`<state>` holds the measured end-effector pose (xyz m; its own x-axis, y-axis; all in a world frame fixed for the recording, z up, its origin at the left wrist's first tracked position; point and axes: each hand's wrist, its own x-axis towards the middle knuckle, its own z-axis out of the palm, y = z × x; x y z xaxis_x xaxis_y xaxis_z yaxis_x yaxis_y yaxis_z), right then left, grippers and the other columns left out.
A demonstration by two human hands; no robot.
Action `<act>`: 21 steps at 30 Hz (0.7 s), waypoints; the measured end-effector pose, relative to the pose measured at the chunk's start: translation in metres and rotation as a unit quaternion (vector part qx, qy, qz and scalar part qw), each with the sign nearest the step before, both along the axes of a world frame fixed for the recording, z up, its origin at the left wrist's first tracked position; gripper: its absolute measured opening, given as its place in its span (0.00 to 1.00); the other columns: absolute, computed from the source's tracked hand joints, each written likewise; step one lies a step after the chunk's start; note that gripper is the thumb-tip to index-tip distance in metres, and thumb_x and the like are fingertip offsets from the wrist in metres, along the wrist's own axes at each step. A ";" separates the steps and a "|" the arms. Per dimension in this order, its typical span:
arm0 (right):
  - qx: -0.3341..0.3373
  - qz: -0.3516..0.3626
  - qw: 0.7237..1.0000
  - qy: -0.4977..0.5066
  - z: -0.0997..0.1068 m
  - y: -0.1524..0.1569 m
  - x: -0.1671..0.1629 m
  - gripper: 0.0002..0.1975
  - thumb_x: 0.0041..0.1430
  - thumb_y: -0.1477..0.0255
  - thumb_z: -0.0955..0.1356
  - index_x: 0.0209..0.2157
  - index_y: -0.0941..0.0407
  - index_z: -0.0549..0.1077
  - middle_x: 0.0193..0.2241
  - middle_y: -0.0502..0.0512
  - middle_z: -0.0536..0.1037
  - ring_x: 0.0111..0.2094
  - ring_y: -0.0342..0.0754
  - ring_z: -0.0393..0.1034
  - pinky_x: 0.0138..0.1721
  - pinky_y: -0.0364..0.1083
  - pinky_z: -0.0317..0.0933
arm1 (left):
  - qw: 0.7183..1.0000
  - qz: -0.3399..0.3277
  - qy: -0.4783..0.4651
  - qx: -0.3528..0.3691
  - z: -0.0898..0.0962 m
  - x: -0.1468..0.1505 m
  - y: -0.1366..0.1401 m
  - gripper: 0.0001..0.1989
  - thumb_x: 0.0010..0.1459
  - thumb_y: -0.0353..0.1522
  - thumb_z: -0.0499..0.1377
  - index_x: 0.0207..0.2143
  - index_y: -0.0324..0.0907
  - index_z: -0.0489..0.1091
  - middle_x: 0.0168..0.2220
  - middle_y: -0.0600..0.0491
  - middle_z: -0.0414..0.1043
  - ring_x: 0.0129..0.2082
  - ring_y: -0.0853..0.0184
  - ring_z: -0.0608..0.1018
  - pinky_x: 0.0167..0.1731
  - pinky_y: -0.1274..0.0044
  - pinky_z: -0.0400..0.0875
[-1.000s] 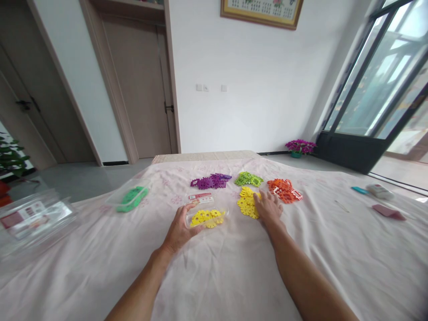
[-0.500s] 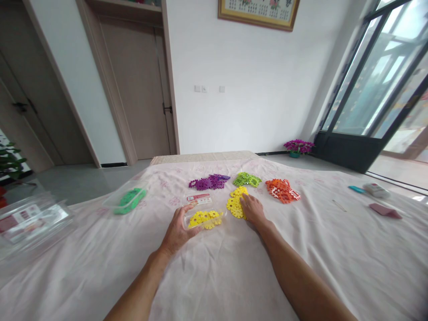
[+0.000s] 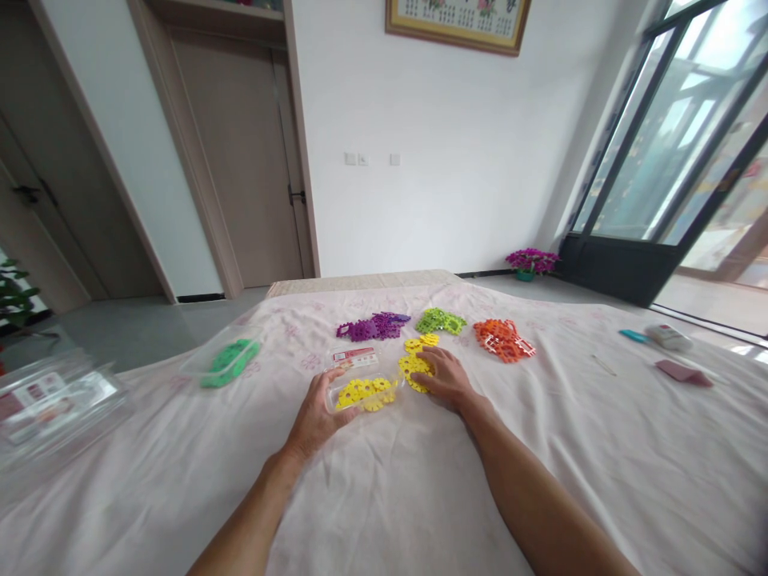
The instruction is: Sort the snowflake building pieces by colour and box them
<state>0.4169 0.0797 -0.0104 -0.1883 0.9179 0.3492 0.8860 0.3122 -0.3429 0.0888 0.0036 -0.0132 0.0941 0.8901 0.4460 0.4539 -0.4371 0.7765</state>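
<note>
My left hand [image 3: 318,410] is closed on the left end of a clear plastic box [image 3: 332,394], thumb in front and fingers behind. Yellow notched flower-shaped discs [image 3: 363,390] lie inside the box. Just right of it, more yellow discs [image 3: 413,368] are spread on the cloth. My right hand [image 3: 445,378] curls over this loose pile, fingers and thumb around its right side; the fingertips are partly hidden among the discs. Behind the box lies a clear lid [image 3: 355,357] with a red and white label.
Purple [image 3: 373,326], light green [image 3: 441,321] and orange pieces [image 3: 504,340] lie in piles behind. A clear box of green pieces [image 3: 231,362] stands left, stacked clear boxes [image 3: 60,400] farther left. Right lie a pink cloth [image 3: 684,373] and a white packet [image 3: 669,336].
My right hand has shifted slightly left and drawn the yellow discs toward the box, spreading the pile. My left hand keeps the box in place.
</note>
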 end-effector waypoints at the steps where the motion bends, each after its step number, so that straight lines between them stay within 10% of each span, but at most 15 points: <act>1: -0.002 0.001 1.000 -0.003 0.000 0.000 -0.001 0.28 0.55 0.52 0.70 0.54 0.49 0.74 0.59 0.57 0.70 0.61 0.59 0.60 0.62 0.58 0.51 | 1.000 -0.001 -0.002 -0.001 0.000 0.000 0.000 0.33 0.48 0.40 0.69 0.55 0.44 0.63 0.55 0.44 0.66 0.59 0.54 0.69 0.60 0.60 0.62; 21: 0.058 -0.014 0.995 0.075 0.004 0.003 -0.009 0.08 0.57 0.64 0.68 0.36 0.51 0.77 0.37 0.54 0.80 0.45 0.53 0.68 0.50 0.49 0.60 | 1.000 0.004 -0.002 -0.007 0.008 0.002 -0.005 0.32 0.47 0.39 0.68 0.54 0.43 0.64 0.54 0.45 0.67 0.58 0.54 0.69 0.59 0.61 0.62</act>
<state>0.4083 0.0824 -0.0067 -0.1001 0.8740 0.4756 0.8365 0.3328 -0.4354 0.0909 -0.0009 -0.0049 0.0849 0.8965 0.4347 0.4538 -0.4232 0.7842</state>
